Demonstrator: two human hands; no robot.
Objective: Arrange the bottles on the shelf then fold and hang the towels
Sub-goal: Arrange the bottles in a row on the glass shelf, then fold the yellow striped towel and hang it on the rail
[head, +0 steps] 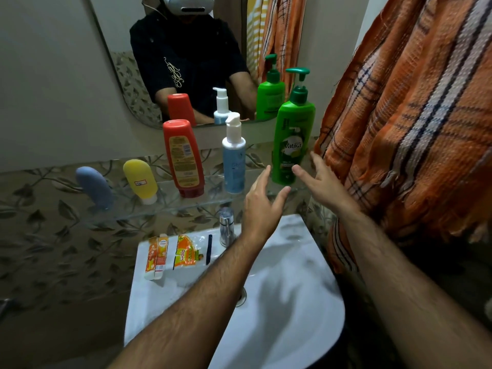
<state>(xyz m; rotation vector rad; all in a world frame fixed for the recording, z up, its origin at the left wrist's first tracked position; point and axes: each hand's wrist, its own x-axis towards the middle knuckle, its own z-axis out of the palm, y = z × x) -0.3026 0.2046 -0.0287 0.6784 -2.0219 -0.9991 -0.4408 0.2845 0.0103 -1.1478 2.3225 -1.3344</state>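
Five bottles stand in a row on the glass shelf [170,201]: a blue-grey tube [94,186], a yellow tube [139,179], a red bottle [183,158], a pale blue pump bottle [234,158] and a tall green pump bottle [292,139]. My left hand [262,203] hovers open just left of the green bottle's base. My right hand [323,182] is open just right of it. Neither hand touches the bottle. An orange checked towel [415,123] hangs at the right.
A mirror [186,57] above the shelf reflects the bottles and a person in a dark shirt. Below is a white sink [292,302] with a chrome tap [226,226]. Orange packets [175,254] and a dark thin item lie on the sink's back rim.
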